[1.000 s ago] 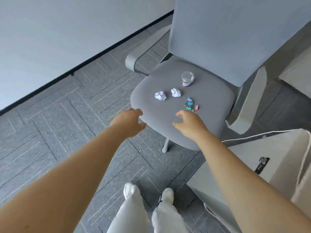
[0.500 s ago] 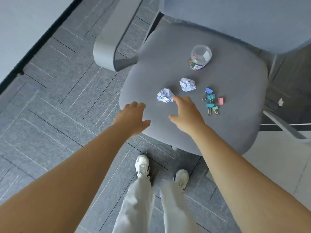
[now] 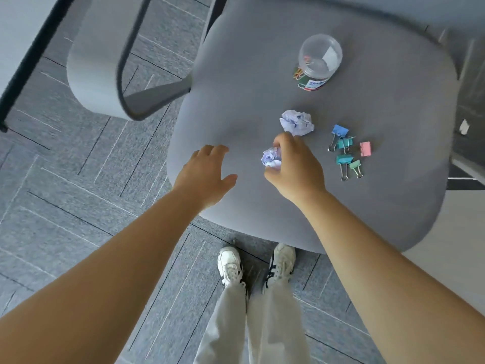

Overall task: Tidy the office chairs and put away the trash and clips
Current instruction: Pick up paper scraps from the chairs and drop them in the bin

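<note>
2 paper balls on chair seat (image 3: 236, 74): your right hand (image 3: 294, 166) curls fingers and thumb around nearer ball (image 3: 271, 159), likely first trash pickup; farther ball (image 3: 297, 123) lies just beyond. Left hand (image 3: 207, 174) hovers relaxed, holding nothing, near seat's front edge. 5 binder clips (image 3: 347, 151) lie clustered right of the balls; clear jar (image 3: 317, 61) lies tipped near seat back, likely their container. Grey carpet-tile floor (image 3: 65, 206); wall at top left.

The left half of the chair seat (image 3: 231, 101) lies bare, giving open passage from the front edge toward the back. On the right half, a crumpled paper ball (image 3: 297, 123), a cluster of binder clips (image 3: 346, 151) and a clear jar (image 3: 316, 61) stand well apart, with gaps between them. The armrest (image 3: 105, 61) blocks approach from the seat's left side
</note>
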{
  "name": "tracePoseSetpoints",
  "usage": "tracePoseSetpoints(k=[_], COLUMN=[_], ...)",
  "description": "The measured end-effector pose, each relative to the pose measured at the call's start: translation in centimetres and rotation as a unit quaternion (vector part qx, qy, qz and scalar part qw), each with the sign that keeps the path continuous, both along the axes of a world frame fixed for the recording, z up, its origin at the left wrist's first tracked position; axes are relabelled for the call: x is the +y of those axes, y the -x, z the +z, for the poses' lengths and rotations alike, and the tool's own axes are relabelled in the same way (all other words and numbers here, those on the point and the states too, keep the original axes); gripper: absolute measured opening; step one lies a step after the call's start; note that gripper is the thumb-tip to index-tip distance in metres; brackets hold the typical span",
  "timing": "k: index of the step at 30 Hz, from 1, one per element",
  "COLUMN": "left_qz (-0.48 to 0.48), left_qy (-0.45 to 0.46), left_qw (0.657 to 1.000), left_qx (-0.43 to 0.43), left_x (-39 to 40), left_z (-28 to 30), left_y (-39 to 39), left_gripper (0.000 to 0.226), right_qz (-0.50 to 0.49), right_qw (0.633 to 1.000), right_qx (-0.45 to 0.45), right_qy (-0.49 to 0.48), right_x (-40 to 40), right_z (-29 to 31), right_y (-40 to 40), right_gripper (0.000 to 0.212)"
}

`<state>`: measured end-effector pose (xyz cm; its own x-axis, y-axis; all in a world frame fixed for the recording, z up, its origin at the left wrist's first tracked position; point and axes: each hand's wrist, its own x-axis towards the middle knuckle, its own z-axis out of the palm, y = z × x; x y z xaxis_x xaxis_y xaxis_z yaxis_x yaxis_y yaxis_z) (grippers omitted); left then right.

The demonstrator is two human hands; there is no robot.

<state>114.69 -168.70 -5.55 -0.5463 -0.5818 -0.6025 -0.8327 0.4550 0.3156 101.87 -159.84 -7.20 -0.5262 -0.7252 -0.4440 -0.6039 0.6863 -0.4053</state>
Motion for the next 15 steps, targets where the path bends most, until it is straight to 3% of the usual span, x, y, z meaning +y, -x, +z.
tracePoseSetpoints(k=[6, 10, 13, 15], left_qz=[-0.058, -0.135, -0.167, -0.168], left_qy=[0.025, 0.065, 0.066, 0.070], left_qw=[0.997, 0.989, 0.984, 0.983], left_qx=[0.041, 0.008, -0.011, 0.005], left_x=[0.5, 1.1, 1.5, 1.7], left_z=[0.2, -1.5, -3.2, -3.9], left_y=[7.1, 11.5, 13.1, 13.4], left_gripper=[0.077, 0.091, 0.080, 0.055], right_qz=[-0.112, -0.158, -0.173, -0.175], right_qw=[0.993, 0.987, 0.985, 0.984], right_qx=[0.028, 0.021, 0.010, 0.004], right_qy=[0.008, 0.017, 0.021, 0.028], right_x=[3.3, 4.5, 5.1, 5.4], right_z=[2.7, 2.0, 1.3, 1.0], right_y=[6.3, 9.4, 10.3, 10.6], right_gripper=[0.035, 0.034, 0.034, 0.034])
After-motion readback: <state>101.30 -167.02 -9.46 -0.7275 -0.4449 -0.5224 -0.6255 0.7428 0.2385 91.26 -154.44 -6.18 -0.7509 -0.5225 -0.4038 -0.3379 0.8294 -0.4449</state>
